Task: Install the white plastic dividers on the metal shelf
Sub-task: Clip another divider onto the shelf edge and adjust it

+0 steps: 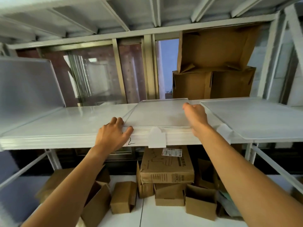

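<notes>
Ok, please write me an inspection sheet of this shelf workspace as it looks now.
Surface: white metal shelf, glossy, bare at its left part.
Job's things: centre divider lying flat; right divider lying flat; left divider tilted up.
Clutter: cardboard boxes at the shelf's back right; more boxes on the floor below.
Hands: left hand on the centre divider's front left corner; right hand on its right edge.
Cables: nothing seen.
Surroundings: window frames behind; upper shelf overhead.
</notes>
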Motion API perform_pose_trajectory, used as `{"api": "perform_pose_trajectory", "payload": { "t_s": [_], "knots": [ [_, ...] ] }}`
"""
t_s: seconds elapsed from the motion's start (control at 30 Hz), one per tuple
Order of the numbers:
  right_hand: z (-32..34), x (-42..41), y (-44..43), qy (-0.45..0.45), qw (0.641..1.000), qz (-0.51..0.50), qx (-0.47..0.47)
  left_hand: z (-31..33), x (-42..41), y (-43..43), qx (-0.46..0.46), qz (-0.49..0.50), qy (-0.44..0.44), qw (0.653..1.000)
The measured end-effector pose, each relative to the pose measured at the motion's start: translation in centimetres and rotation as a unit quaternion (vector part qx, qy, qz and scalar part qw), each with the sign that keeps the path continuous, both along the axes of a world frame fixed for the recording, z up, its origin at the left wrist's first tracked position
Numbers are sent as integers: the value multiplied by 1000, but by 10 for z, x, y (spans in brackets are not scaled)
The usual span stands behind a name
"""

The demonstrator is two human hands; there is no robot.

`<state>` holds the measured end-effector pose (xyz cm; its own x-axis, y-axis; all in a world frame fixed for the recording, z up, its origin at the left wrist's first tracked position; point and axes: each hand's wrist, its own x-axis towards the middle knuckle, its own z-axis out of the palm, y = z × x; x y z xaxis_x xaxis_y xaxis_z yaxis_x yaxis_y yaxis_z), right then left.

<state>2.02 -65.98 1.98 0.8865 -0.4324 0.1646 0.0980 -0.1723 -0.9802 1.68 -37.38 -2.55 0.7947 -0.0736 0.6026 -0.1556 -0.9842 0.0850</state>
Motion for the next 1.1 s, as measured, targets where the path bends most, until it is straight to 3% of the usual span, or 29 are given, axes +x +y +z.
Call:
{"api": "perform_pose_trajectory", "payload": {
  "t_s": [0.13, 0.33, 0.53, 0.63, 0.7, 0.8, 0.93, 1.03, 1.1],
  "knots": [
    [7, -11, -2, 1, 991, 10, 135, 1, 0, 0, -15, -7, -1, 1000],
    [12, -23, -2, -28, 971, -29, 237, 4, -2, 3, -46, -11, 28, 999],
    [19, -33, -1, -100, 907, 34, 409, 7, -6, 2, -39, -12, 27, 999],
    [31, -41, 13, -147, 877, 86, 450, 6, -5, 3, -41, -17, 32, 998],
    [43, -42, 25, -160, 882, 124, 426, 6, -5, 4, -47, -23, 26, 998],
    [61, -40, 50, -136, 919, 169, 329, 7, -4, 6, -55, -27, 22, 998],
    [74, -38, 76, -72, 976, 122, 167, 12, -3, 6, -82, -31, 37, 995],
    [78, -39, 84, -44, 985, 98, 137, 25, -2, 1, -97, -26, 43, 994],
    [82, -39, 85, -40, 988, 89, 123, 37, -1, -3, -58, -15, 44, 997]
  ]
}}
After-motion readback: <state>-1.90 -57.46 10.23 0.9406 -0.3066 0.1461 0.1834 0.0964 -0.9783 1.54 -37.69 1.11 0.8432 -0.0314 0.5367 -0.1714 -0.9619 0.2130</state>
